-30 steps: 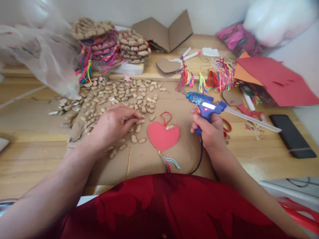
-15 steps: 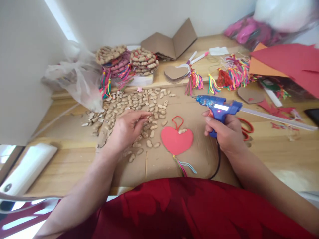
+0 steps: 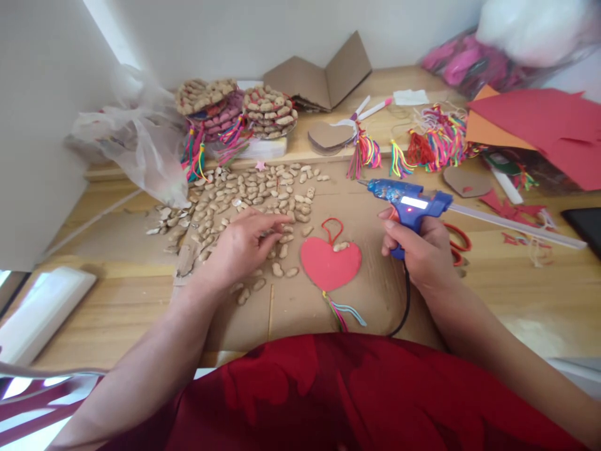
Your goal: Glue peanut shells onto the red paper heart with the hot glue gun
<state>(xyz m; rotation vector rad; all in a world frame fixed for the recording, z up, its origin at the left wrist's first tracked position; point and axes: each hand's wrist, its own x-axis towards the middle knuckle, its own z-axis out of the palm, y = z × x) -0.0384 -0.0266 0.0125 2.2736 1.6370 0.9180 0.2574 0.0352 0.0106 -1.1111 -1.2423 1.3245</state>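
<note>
Here, peanut shells [image 3: 253, 188] lay spread on the table [image 3: 493, 300].
Left hand [image 3: 244, 244] pinched among them; right hand [image 3: 420, 250] gripped the glue gun [image 3: 406, 200]. Shells probably light and brittle, best pinched sideways.

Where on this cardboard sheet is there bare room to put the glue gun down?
Bare cardboard lies between the red heart and the right hand holding the glue gun, and below the heart's tassel. Left is crowded: peanuts spread under the left hand.

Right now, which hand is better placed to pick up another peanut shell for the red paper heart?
Left hand: its fingers rest on the tan peanut shells; right hand grips the blue glue gun.
</note>
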